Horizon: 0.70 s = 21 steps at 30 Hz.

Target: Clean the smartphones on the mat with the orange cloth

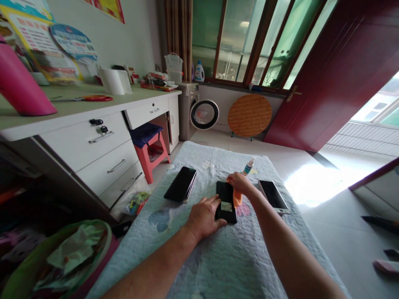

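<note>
A black phone [225,200] with a small sticker lies on a pale quilted cloth [218,257]. My left hand [204,216] rests on the phone's left edge and holds it down, fingers curled against it. My right hand [239,182] is closed on an orange cloth [237,198], pressed at the phone's top right corner. A small spray bottle [248,166] stands just behind that hand. Another dark phone [181,184] lies to the left, and a white-edged phone [273,196] lies to the right.
A white desk with drawers [102,145] runs along the left, with a pink stool [151,151] under it. A green bin [56,257] with rubbish sits at lower left. A washing machine [199,112], a round wooden tabletop [249,115] and a red door [336,74] stand behind.
</note>
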Tool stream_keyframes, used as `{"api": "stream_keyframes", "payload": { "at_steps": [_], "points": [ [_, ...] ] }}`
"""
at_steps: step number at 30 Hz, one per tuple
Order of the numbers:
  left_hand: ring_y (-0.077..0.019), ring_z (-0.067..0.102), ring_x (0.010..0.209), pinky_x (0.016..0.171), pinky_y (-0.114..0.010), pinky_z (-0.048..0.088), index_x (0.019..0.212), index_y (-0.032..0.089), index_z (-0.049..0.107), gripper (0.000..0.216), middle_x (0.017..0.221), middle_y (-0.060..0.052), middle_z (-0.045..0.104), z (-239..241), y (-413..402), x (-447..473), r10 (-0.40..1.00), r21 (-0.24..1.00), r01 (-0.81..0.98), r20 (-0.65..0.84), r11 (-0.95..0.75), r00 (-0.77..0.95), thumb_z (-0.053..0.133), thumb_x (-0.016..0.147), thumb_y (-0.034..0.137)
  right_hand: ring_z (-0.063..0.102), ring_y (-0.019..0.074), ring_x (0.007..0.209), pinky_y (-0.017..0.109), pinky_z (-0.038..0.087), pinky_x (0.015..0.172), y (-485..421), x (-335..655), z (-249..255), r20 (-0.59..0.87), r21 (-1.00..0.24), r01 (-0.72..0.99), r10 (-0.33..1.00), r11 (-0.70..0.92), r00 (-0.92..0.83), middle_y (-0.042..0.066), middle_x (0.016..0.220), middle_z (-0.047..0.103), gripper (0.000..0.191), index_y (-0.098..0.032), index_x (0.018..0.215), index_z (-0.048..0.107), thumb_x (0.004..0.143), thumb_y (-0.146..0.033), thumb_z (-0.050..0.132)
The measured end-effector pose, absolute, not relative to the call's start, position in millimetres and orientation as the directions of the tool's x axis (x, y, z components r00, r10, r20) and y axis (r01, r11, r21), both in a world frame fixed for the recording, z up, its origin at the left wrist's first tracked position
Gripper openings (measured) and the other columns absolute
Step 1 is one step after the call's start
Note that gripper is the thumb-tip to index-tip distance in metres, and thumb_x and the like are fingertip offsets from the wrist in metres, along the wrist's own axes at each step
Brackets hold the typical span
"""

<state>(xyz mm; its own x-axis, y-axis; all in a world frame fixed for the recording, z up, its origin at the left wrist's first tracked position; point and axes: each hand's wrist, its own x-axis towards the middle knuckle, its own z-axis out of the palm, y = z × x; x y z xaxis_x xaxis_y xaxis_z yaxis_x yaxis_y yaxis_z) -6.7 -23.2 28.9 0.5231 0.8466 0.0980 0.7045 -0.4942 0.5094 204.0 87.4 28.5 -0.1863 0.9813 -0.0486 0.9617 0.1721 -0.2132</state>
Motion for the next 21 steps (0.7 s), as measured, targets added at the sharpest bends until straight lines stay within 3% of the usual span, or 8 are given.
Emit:
{"api": "stream_keyframes", "payload": {
  "at_steps": [11, 21],
  "points": [
    [-0.0307, 0.05, 0.121, 0.102, -0.041, 0.041, 0.125, 0.022, 0.055, 0.061, 0.138, -0.006, 0.051, 28.2, -23.6, -5.8, 0.85, 0.502, 0.712, 0.098, -0.491, 0.517, 0.07, 0.071, 0.046, 0.06, 0.0199, 0.085, 0.028, 0.041, 0.075, 62.5, 217.7, 18.3, 0.06, -0.242, 0.964, 0.994, 0.107, -0.095, 0.012, 0.089, 0.067, 0.019, -0.012, 0.089, 0.068, 0.085, -0.02, 0.051],
    [-0.0306, 0.048, 0.125, 0.104, -0.042, 0.039, 0.126, 0.022, 0.055, 0.062, 0.141, -0.007, 0.048, 24.0, -21.9, -6.2, 0.849, 0.509, 0.708, 0.089, -0.489, 0.522, 0.069, 0.071, 0.044, 0.059, 0.0166, 0.079, 0.025, 0.038, 0.072, 6.3, 210.7, 26.6, 0.029, -0.268, 0.954, 0.991, 0.133, -0.13, 0.006, 0.082, 0.066, 0.018, -0.015, 0.082, 0.068, 0.084, -0.021, 0.051]
  ]
}}
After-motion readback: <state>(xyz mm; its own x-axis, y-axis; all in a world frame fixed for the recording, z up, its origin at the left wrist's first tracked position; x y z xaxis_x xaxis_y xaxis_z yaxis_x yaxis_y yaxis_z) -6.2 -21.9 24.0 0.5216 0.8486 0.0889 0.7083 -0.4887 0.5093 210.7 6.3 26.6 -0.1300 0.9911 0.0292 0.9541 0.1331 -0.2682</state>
